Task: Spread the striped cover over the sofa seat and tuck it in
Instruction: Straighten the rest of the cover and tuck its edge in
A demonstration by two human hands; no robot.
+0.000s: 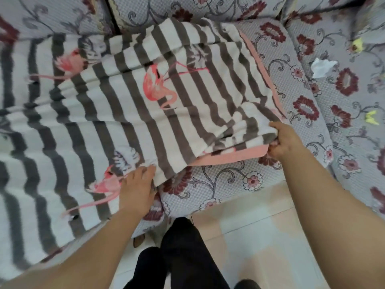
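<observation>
Striped cover [129,105] half-folded on sofa seat [218,184]

Striped cover [129,105] half-spread on sofa seat [229,184] — both hands gripping

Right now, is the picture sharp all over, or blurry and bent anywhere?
Head view: light is soft and even, without glare; the striped cover smears with blur toward the left edge, its stripes bowed by the wide lens; the right hand is only slightly soft.

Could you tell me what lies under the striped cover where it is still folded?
Under the striped cover the floral sofa seat shows past its pink edge. The seat beneath the fold itself is hidden.
</observation>
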